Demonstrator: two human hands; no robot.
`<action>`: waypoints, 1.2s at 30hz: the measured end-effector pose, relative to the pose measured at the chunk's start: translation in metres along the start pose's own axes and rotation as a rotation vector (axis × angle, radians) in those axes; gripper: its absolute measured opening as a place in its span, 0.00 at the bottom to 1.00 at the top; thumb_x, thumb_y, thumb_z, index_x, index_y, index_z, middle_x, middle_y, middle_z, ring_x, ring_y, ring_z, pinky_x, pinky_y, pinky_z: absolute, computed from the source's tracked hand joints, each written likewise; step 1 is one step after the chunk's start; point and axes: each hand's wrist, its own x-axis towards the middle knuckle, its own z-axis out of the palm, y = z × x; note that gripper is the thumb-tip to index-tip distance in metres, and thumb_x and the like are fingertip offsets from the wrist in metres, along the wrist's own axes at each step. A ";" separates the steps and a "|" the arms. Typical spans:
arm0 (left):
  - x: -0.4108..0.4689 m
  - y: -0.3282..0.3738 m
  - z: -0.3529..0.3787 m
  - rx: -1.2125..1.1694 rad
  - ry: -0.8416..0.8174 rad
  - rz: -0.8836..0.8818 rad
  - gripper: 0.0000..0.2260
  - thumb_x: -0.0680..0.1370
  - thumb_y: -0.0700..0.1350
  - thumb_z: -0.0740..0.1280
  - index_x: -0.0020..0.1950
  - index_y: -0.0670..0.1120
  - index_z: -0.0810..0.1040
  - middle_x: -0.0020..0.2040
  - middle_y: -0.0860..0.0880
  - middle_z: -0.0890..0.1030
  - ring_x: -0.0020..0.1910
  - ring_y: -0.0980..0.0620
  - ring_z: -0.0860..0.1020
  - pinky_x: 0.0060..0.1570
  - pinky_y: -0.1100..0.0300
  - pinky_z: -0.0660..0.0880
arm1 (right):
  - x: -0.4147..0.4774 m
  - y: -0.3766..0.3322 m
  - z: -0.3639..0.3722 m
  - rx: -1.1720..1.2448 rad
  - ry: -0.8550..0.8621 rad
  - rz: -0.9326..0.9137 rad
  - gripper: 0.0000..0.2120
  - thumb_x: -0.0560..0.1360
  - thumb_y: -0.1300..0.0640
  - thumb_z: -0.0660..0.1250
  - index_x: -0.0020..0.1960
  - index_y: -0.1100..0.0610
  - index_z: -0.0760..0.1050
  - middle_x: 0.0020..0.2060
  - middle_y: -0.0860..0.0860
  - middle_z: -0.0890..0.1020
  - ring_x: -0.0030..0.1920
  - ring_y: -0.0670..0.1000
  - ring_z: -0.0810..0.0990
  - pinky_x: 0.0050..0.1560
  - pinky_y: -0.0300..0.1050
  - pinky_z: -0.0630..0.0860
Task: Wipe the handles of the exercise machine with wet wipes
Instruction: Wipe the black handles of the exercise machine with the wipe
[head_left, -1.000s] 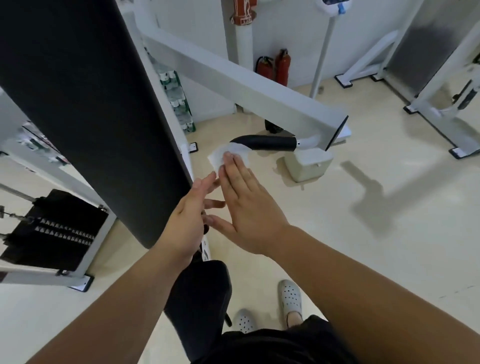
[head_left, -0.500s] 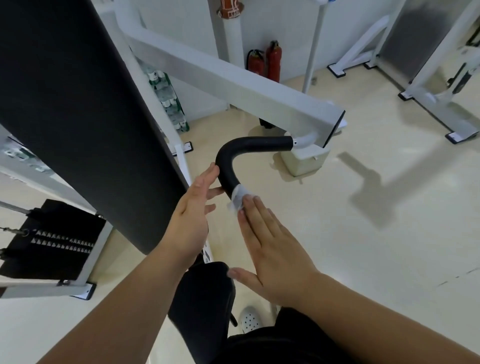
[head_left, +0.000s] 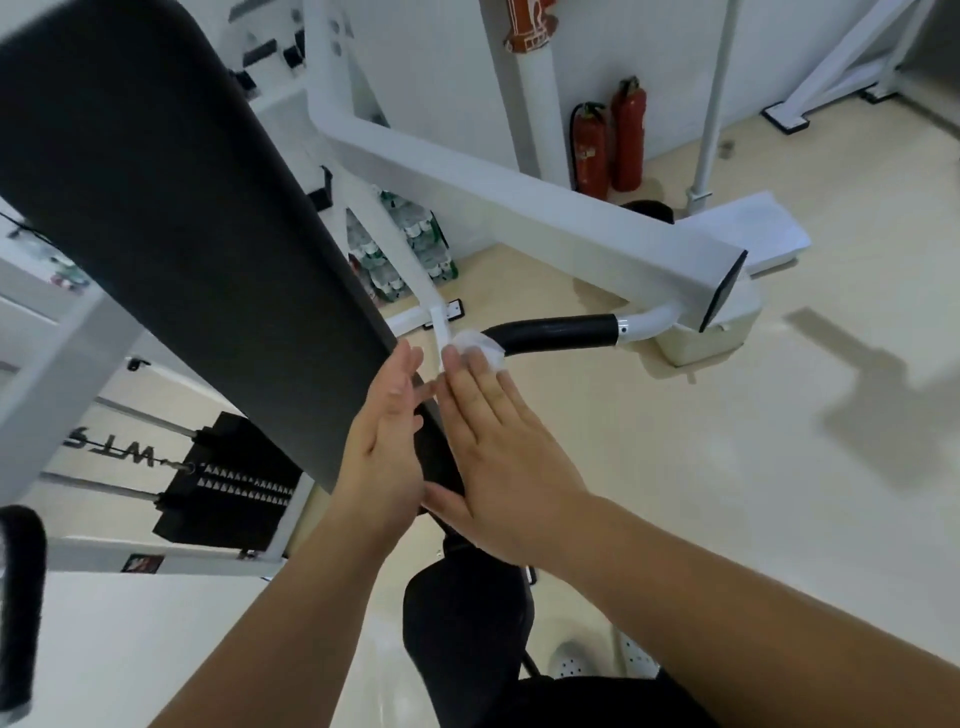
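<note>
Two bare hands are meeting at frame centre: the right hand (head_left: 501, 457) is lying flat with fingers extended, fingertips pressing a crumpled white wet wipe (head_left: 480, 349) against the near end of the black foam handle (head_left: 556, 335), not curled around it. The left hand (head_left: 387, 441) is also open and flat, palm turned toward the right hand, holding nothing; its fingertips are sitting just beside the wipe, at the edge of the big black back pad (head_left: 171, 234) filling the upper left of the frame. The handle is running right from the wipe toward centre right, joining a white bent tube under the white machine arm (head_left: 519, 208), which is crossing diagonally from upper centre and ending in a black cap. Lower left, a black weight stack (head_left: 228, 483) with white pin marks is sitting on guide rods inside a white frame. The floor (head_left: 727, 493) is pale cream, glossy, carrying dark cast shadows at right. Upper centre right, two red fire extinguishers (head_left: 615, 137) are standing against a white wall beside a white column. A shrink-wrapped pack of bottles (head_left: 410, 244) is showing behind the arm. At bottom, a black seat (head_left: 467, 634) and pale perforated clogs (head_left: 571, 660) are showing.
</note>
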 end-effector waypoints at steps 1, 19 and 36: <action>0.001 0.001 0.003 -0.009 0.017 -0.012 0.21 0.78 0.66 0.51 0.70 0.66 0.68 0.70 0.63 0.74 0.68 0.62 0.74 0.73 0.49 0.67 | -0.013 -0.003 0.004 0.017 -0.015 0.000 0.44 0.79 0.31 0.43 0.80 0.62 0.37 0.80 0.58 0.35 0.79 0.56 0.31 0.80 0.57 0.44; 0.021 0.008 0.004 0.192 -0.088 -0.058 0.24 0.84 0.60 0.46 0.67 0.57 0.79 0.62 0.56 0.83 0.63 0.60 0.79 0.71 0.49 0.69 | -0.019 -0.007 0.006 0.386 0.024 0.130 0.47 0.76 0.26 0.48 0.78 0.55 0.28 0.77 0.52 0.26 0.79 0.51 0.30 0.80 0.54 0.49; 0.020 -0.011 0.011 0.250 -0.071 0.095 0.33 0.79 0.67 0.43 0.73 0.55 0.73 0.67 0.52 0.80 0.67 0.54 0.76 0.72 0.48 0.68 | -0.073 0.001 0.015 0.453 -0.095 0.118 0.50 0.74 0.25 0.47 0.78 0.55 0.28 0.79 0.54 0.31 0.80 0.52 0.35 0.80 0.52 0.45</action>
